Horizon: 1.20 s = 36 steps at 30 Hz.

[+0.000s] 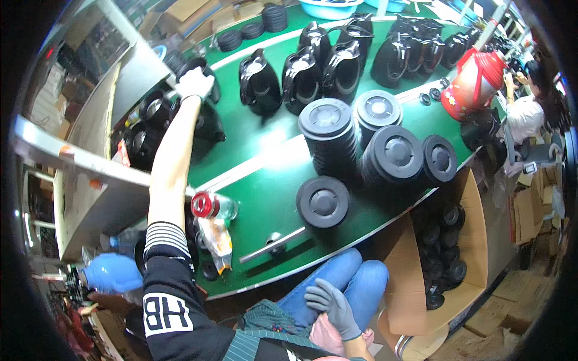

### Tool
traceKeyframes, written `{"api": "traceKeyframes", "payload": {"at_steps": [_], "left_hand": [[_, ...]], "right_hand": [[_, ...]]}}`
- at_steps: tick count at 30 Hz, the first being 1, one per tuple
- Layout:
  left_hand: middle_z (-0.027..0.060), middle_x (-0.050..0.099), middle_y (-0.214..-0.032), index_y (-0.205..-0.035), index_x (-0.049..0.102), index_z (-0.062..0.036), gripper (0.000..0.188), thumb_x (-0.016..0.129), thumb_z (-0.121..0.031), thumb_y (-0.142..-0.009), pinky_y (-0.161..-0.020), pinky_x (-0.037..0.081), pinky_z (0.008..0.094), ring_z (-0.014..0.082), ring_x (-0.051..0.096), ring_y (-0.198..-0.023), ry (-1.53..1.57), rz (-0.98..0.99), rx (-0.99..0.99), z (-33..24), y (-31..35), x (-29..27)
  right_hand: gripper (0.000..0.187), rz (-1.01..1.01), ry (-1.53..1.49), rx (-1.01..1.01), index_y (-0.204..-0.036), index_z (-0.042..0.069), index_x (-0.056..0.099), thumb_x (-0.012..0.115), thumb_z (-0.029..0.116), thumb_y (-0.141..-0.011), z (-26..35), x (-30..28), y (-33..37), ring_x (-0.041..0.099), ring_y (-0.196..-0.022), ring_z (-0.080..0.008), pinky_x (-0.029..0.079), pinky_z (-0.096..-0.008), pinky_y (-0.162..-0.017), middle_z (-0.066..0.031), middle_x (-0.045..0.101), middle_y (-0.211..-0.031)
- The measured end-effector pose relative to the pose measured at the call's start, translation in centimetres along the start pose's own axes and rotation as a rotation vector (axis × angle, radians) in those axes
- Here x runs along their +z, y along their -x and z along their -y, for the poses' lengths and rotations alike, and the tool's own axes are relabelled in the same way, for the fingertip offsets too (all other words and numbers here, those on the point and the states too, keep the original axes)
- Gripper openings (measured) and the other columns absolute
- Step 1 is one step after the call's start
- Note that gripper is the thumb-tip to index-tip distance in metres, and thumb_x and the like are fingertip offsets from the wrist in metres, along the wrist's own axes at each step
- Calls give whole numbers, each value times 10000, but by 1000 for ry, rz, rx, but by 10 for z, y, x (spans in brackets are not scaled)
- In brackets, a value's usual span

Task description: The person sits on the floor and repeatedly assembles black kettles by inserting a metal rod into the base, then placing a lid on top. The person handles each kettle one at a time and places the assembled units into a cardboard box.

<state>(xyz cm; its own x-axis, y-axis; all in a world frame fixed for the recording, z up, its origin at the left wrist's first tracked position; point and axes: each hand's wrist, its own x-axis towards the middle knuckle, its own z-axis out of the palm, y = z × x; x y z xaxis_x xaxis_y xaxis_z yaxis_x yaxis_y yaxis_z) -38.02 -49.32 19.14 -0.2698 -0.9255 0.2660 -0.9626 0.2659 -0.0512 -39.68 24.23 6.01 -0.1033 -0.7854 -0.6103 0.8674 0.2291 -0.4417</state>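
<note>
My left hand (195, 84), in a pale glove, reaches to the far left with the arm outstretched. Its fingers are curled at a black jug (211, 75) among other dark jugs; the hand hides part of it. My right hand (333, 308), in a grey glove, lies on my lap with fingers stretched out and nothing in them, beside a pink cloth (324, 337). Before me on the green table (259, 207) stand stacks of black round lids (327, 118), and a lower lid (323, 202) sits nearer me. Glossy black jugs (260, 82) stand beyond.
A red flowered thermos (474, 84) stands at the right. A glass jar with a red lid (206, 206), a packet (215, 243) and a metal bar (273, 245) lie near left. An open carton (400, 283) of black parts is at my right. A metal post (135, 36) rises at left.
</note>
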Motion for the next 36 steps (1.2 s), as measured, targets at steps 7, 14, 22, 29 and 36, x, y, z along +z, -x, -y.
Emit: {"api": "traceKeyframes", "payload": {"at_steps": [7,14,22,29,36], "left_hand": [[149,790,-1248,-1202,815,-172,334,520,-268,-1081,-970,599,518,359,752,-1191,-115,1,-52,16,-39,36],[91,714,-1018,-1150,743,-178,217,705,-221,-942,-876,562,467,312,704,-994,-91,-578,308,11,-1,-38],[157,740,-1102,-1186,768,-109,262,765,-173,-931,-866,558,475,383,717,-993,368,-585,724,31,156,-229],[88,742,-1025,-1072,757,-137,214,812,-122,-866,-964,585,479,318,733,-976,498,-187,1158,39,354,-298],[20,748,-1135,-1176,748,-178,310,793,-104,-878,-1151,511,568,246,719,-1154,624,40,1441,51,445,-289]], "right_hand": [[557,-22,86,7,-1619,-2,430,388,337,-1179,17,17,2,695,-1272,-305,560,-432,-1096,-207,658,-1448],[554,-3,128,-35,-1596,6,468,370,366,-1187,13,18,5,703,-1242,-263,561,-386,-1067,-191,671,-1423],[486,208,459,-508,-1550,-41,535,587,181,-1120,52,77,15,682,-1240,-238,512,-380,-1121,-164,689,-1395],[828,20,1605,-1666,-1584,134,532,867,310,-847,166,194,55,442,-1501,-430,347,-637,-1226,-176,512,-1590],[546,360,1539,-1367,-1207,137,730,953,105,-710,139,153,98,603,-1391,-378,499,-513,-1138,-134,664,-1440]]}}
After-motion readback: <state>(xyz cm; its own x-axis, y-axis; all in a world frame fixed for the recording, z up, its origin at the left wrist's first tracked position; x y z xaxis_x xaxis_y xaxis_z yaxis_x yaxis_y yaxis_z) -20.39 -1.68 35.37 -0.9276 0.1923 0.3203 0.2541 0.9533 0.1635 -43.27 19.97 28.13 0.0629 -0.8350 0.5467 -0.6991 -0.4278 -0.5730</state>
